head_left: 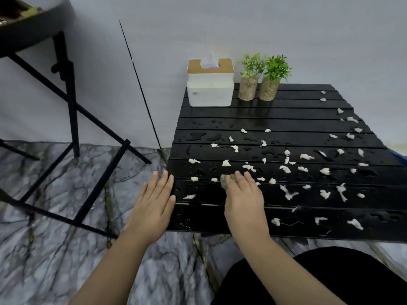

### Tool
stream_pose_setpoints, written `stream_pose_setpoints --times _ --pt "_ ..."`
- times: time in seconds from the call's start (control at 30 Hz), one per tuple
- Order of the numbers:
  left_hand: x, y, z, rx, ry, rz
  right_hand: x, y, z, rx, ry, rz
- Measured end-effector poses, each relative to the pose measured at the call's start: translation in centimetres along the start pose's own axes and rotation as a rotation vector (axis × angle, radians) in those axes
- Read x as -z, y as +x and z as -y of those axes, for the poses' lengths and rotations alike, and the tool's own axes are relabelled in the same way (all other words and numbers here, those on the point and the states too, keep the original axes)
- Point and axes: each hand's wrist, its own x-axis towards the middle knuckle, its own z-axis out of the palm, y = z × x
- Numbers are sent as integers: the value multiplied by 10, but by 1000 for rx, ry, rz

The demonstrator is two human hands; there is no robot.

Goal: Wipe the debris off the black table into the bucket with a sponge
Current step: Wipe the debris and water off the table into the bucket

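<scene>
A black slatted table (275,119) is wet with water drops and strewn with several white paper scraps (286,168). My right hand (244,194) presses flat on a brownish sponge (224,181) near the table's front left; only the sponge's left end shows past my fingers. My left hand (154,201) is flat with fingers together, held at the table's left edge, thumb side touching the rim. It holds nothing. No bucket is in view.
A white tissue box (210,86) and two small potted plants (259,78) stand at the table's back left. A black folding stand (70,106) with a round tray is on the marble floor to the left. A grey wall is behind.
</scene>
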Motion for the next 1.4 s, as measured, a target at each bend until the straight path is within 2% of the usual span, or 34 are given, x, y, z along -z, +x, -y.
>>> stream_pose_setpoints --times 0.1,0.17,0.23,0.3,0.4,0.47,0.53,0.6,0.67,0.73,0.83,0.93,1.03,1.13,1.23,1.33,1.4 --pt "1 2 -1 2 -12 3 0 -3 23 114 38 -64" --pt "2 1 -2 0 -26 16 -10 -15 50 240 38 49" --pt "3 0 -3 3 -41 22 -20 -23 61 283 0 154" --pt "3 0 -3 11 -46 23 -19 -21 52 269 -86 165" --pt "4 0 -4 10 -46 14 -2 -9 25 138 -146 49" --pt "4 0 -3 0 -50 15 3 -4 8 59 -96 -66" --pt "7 2 -1 -5 -91 22 1 -1 13 66 -37 -124" --pt "11 10 -1 1 -151 -3 -7 1 32 126 -21 -105" --pt "13 22 -4 4 -153 -27 -20 2 48 209 -5 17" --pt "11 36 -11 -3 -141 -19 -23 -1 42 215 -15 113" --pt "4 50 -19 -17 -160 9 -3 -6 -2 119 -77 0" --pt "-1 54 -17 -19 -182 -6 13 -4 -36 -25 -21 -97" --pt "-3 53 -15 17 -226 -77 6 9 -10 50 111 -159" --pt "-3 53 -15 33 -215 -78 -17 19 41 188 138 -21" --pt "-2 53 -15 37 -229 -69 -35 24 55 232 33 137" --pt "-3 54 -14 25 -246 -72 -22 24 22 209 10 27" --pt "-6 54 -13 29 -257 -65 -8 25 -6 113 23 -92"
